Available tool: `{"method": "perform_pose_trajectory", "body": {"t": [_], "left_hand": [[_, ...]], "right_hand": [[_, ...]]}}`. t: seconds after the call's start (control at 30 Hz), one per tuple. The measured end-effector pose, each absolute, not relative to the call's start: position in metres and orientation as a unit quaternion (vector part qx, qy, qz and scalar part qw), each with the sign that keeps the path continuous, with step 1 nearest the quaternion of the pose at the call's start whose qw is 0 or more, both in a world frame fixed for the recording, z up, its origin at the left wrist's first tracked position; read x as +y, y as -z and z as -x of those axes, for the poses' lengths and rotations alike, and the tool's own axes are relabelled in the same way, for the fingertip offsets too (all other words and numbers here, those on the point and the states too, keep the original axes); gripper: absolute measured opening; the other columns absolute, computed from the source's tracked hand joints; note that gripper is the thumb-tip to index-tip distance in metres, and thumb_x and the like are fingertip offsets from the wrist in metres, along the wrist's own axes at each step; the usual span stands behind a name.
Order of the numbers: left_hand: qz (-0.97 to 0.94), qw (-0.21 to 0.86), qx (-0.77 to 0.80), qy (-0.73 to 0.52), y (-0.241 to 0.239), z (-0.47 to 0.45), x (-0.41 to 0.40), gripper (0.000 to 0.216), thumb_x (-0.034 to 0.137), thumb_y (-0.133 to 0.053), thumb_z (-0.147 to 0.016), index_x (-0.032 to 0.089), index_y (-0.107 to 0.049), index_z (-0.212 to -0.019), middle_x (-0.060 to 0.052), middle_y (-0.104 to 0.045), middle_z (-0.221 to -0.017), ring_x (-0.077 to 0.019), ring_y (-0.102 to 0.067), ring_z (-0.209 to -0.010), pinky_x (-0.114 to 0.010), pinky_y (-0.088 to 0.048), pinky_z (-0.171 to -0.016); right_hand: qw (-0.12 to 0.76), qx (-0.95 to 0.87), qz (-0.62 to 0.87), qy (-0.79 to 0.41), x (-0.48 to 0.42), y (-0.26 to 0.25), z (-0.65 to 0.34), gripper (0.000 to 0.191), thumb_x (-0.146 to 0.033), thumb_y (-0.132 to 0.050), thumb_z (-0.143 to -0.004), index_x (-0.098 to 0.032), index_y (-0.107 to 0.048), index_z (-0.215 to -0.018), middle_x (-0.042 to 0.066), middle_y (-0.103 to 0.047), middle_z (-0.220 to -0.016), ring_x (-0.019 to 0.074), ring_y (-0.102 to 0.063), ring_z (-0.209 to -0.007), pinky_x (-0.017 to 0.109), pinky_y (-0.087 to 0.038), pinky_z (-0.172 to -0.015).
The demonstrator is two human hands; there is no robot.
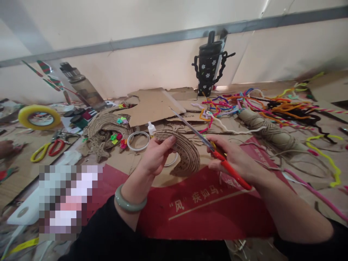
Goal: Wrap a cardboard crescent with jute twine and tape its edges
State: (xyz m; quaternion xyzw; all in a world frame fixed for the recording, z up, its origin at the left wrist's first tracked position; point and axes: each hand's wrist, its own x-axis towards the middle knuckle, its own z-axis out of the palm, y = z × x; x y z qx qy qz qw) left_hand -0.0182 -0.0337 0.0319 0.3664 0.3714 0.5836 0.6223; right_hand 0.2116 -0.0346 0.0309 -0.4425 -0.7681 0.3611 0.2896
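My left hand (160, 152) pinches one end of a curved, crescent-shaped cardboard piece (190, 154) with rows of brown twine along it. To its right, my right hand (233, 152) is closed around a pair of scissors (233, 174) with red and yellow handles. The blades point up and to the left, behind the cardboard piece and apart from it. A white ring (138, 141) lies just left of my left hand, beside a small white-capped bottle (151, 127). Beneath both hands is a red printed board (206, 214).
Twine-covered crescents (103, 123) with bright flowers lie left, near yellow tape (39, 117) and pliers (56, 145). A twine roll (272, 132) and coloured pipe cleaners (244, 101) lie right. A black tumbler (208, 69) stands behind. Another person's hand (8, 148) is at far left.
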Motion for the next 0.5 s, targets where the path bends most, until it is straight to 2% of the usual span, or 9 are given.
{"method": "perform_pose_trajectory", "body": {"t": [0.1, 0.2, 0.33, 0.43, 0.5], "left_hand": [[-0.357, 0.608, 0.364, -0.609, -0.036, 0.02, -0.035, 0.032, 0.036, -0.089, -0.053, 0.016, -0.07, -0.069, 0.001, -0.068, -0.067, -0.0079, -0.058, -0.057, -0.018, -0.046, -0.049], [-0.355, 0.59, 0.359, -0.631, -0.041, 0.023, -0.035, 0.031, 0.034, -0.09, -0.052, 0.017, -0.07, -0.07, 0.002, -0.067, -0.065, -0.0064, -0.054, -0.054, -0.016, -0.043, -0.044], [-0.376, 0.576, 0.351, -0.635, -0.044, 0.026, -0.036, 0.03, 0.035, -0.089, -0.055, 0.018, -0.072, -0.073, 0.0, -0.071, -0.071, -0.0098, -0.06, -0.057, -0.019, -0.049, -0.045], [-0.381, 0.588, 0.338, -0.628, -0.044, 0.026, -0.037, 0.029, 0.033, -0.09, -0.054, 0.018, -0.074, -0.072, -0.001, -0.073, -0.072, -0.0113, -0.064, -0.059, -0.018, -0.053, -0.047], [-0.379, 0.597, 0.325, -0.628, -0.044, 0.025, -0.037, 0.026, 0.031, -0.091, -0.053, 0.018, -0.075, -0.07, 0.0, -0.073, -0.07, -0.0105, -0.065, -0.058, -0.017, -0.054, -0.047]], "right_hand": [[0.271, -0.788, 0.453, -0.318, -0.035, -0.04, -0.226, 0.069, -0.054, -0.071, -0.069, -0.019, -0.055, -0.126, 0.009, -0.066, -0.101, 0.0229, -0.063, -0.082, 0.036, -0.054, -0.071], [0.252, -0.799, 0.464, -0.288, -0.036, -0.046, -0.233, 0.065, -0.054, -0.072, -0.068, -0.018, -0.06, -0.122, 0.01, -0.068, -0.1, 0.0239, -0.065, -0.08, 0.037, -0.055, -0.07], [0.232, -0.806, 0.463, -0.287, -0.038, -0.047, -0.235, 0.058, -0.05, -0.075, -0.067, -0.022, -0.065, -0.116, 0.008, -0.07, -0.104, 0.0251, -0.067, -0.084, 0.035, -0.057, -0.07], [0.228, -0.813, 0.458, -0.279, -0.038, -0.044, -0.236, 0.061, -0.054, -0.077, -0.065, -0.024, -0.066, -0.117, 0.009, -0.071, -0.11, 0.0279, -0.068, -0.091, 0.037, -0.058, -0.073], [0.221, -0.823, 0.449, -0.27, -0.038, -0.042, -0.238, 0.061, -0.057, -0.076, -0.067, -0.025, -0.066, -0.118, 0.008, -0.071, -0.106, 0.0262, -0.068, -0.087, 0.037, -0.058, -0.072]]}}
